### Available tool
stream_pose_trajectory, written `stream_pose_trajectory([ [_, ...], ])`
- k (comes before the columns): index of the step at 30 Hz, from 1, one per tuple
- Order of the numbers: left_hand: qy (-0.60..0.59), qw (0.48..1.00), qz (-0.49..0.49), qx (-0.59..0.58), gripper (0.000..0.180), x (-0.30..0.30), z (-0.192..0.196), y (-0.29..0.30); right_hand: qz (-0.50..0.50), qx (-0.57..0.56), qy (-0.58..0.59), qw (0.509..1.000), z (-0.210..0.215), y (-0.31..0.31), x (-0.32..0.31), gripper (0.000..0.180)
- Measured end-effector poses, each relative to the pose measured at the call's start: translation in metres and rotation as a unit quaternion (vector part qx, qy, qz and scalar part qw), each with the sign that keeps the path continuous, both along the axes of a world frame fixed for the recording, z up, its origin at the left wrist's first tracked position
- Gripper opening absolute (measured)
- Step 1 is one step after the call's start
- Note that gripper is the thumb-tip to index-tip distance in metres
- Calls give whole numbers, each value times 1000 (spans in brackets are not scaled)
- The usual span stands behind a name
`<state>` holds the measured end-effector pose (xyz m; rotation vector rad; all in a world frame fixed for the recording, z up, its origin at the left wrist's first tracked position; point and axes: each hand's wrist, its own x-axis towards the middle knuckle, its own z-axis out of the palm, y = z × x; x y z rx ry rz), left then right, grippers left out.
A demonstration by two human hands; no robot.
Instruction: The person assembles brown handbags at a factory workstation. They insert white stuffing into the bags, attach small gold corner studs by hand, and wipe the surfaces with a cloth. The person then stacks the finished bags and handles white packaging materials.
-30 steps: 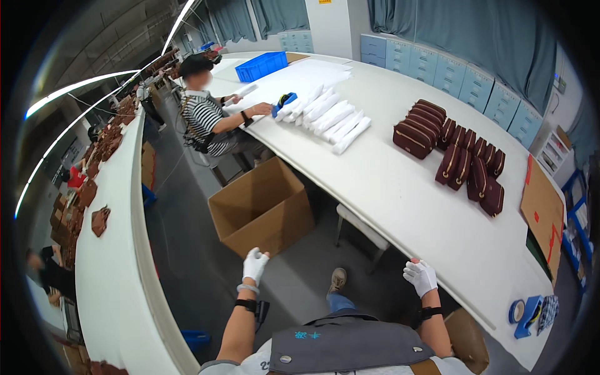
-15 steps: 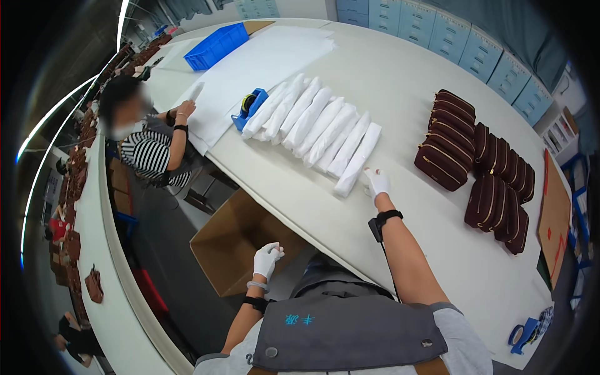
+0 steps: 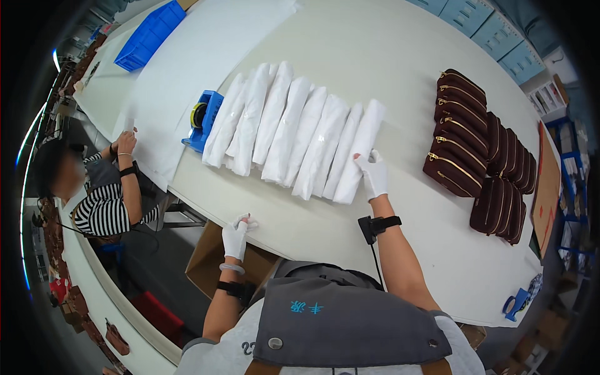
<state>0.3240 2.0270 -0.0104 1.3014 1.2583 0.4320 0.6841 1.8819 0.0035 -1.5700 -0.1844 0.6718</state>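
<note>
A row of several white paper-wrapped bundles [image 3: 300, 131] lies side by side on the table. My right hand [image 3: 374, 176], in a white glove with bare fingertips, is at the rightmost bundle [image 3: 359, 153]; its thumb reaches onto the bundle's side, with thumb and fingers apart. My left hand [image 3: 235, 239], gloved the same way, hovers by the table's near edge, above an open cardboard box [image 3: 203, 253]. Its fingers are loosely bent, and I see nothing in them. A blue tape dispenser [image 3: 205, 122] stands against the left end of the row.
Several dark maroon zippered cases [image 3: 459, 134] stand in groups to the right. White sheets [image 3: 206, 47] and a blue bin [image 3: 150, 34] lie far left, near a co-worker in a striped top [image 3: 106, 206]. Another blue tape dispenser [image 3: 517, 303] sits at the right corner.
The view has shifted. My right hand has come up against the rightmost bundle, its thumb now over the side. My left hand has risen toward the table's edge.
</note>
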Motion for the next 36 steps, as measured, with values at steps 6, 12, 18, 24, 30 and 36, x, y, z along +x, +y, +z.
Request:
stream_pose_trajectory([
  [6,13,998,-57,-33,26,9,-41,23,50,-209,-99,972,-2,40,-18,46],
  [12,33,994,-37,-96,30,17,-35,36,70,-249,-213,942,-10,36,-16,45],
  [18,-27,993,5,-115,32,0,-43,36,77,-228,-187,953,-15,40,-28,48],
  [24,-9,993,-26,-118,33,5,-33,40,95,-233,-228,941,-8,42,-29,47],
  [30,-4,993,-32,-116,33,6,-23,41,81,-249,-240,935,-6,44,-32,48],
  [36,-6,992,-42,-118,32,7,-28,43,70,-198,-280,937,-19,40,-27,48],
])
